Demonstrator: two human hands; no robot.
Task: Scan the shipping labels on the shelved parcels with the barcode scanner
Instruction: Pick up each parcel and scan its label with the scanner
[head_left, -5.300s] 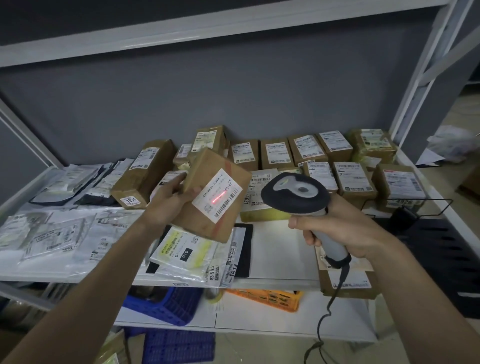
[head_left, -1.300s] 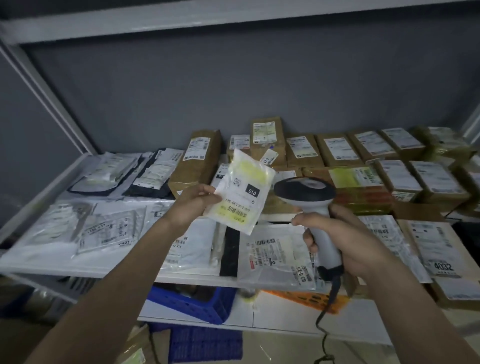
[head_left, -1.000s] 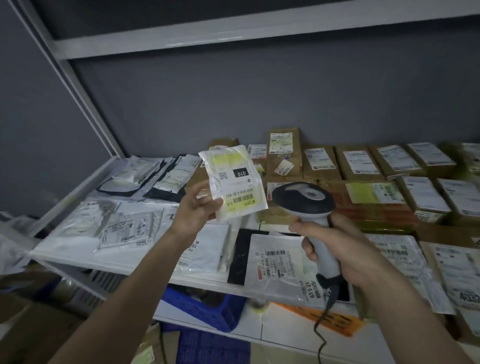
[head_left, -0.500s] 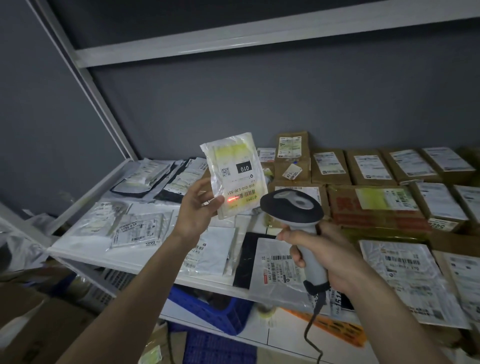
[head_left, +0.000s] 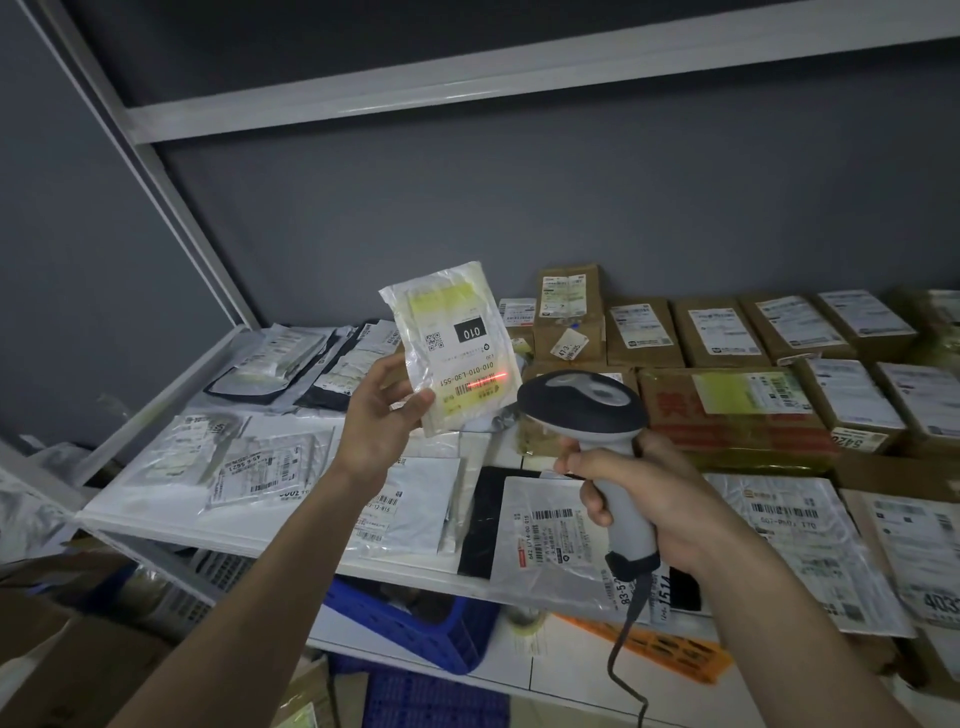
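My left hand (head_left: 382, 415) holds a clear plastic mailer (head_left: 453, 343) with a yellow and white label upright above the shelf, thumb pinching its lower left corner. A red scan line lies across the barcode near the label's bottom edge. My right hand (head_left: 644, 493) grips the grey handle of the barcode scanner (head_left: 582, 402), whose dark head points at the mailer from just right of it. The scanner's cable hangs down below my wrist.
The white shelf (head_left: 291, 535) carries flat plastic mailers (head_left: 260, 462) at left and front, and rows of brown cardboard parcels (head_left: 737, 410) at back right. A blue crate (head_left: 415, 623) and an orange crate (head_left: 660, 649) sit on the shelf below. A slanted brace (head_left: 171, 197) runs at left.
The brown box scanned earlier is gone from my left hand, which now holds the plastic mailer. The mailer has been raised and turned toward the scanner, and the red line has shifted right along its barcode.
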